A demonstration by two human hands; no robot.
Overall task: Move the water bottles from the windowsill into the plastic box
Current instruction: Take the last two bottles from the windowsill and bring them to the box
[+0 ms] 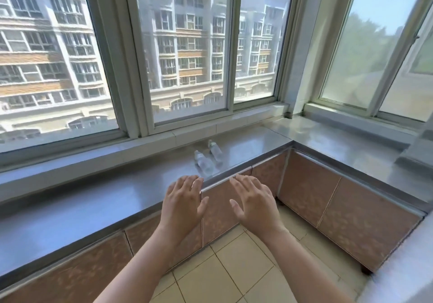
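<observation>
We've got both hands empty with fingers spread, left hand (185, 199) and right hand (254, 201), just short of the two water bottles (207, 158) lying on their sides on the windowsill (93, 199) at 12 o'clock. Best approach: one bottle per hand, gripped mid-body since they'll likely roll on that glossy sill. Plastic box isn't in view; tiled floor (234, 267) at 6 o'clock, windows (187, 52) above.

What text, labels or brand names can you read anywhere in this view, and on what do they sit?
No text is readable.
Near water bottle: clear, no label text made out.
Far water bottle: likewise blurred.
Buildings outside the window: no signs legible.
</observation>
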